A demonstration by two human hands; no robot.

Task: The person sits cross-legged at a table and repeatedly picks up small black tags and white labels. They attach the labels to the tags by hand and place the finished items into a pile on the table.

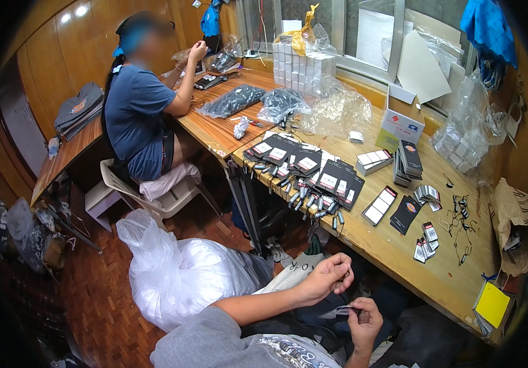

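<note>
At the far left, folded grey cloths lie piled on a side table. Next, a co-worker sits on a pale chair, one hand raised over the wooden worktop. A filled, whitish plastic sack rests on the floor beside the person.

On the worktop lie two clear packs of dark goods, and behind them white boxes are stacked under a yellow bag. Nearer, black cards with white labels overlap in a spread, small dark cords bunched along its front edge.

In front of the table edge, the person's left hand is curled nearly closed, thumb against the fingers; whether it grips anything cannot be told. Below and to its right, a small flat piece juts from the right hand, pinched narrowly between thumb and fingers.

Further right stand an open carton and a card stack; then come tangled cords, a yellow pad and a brown paper bag.
</note>
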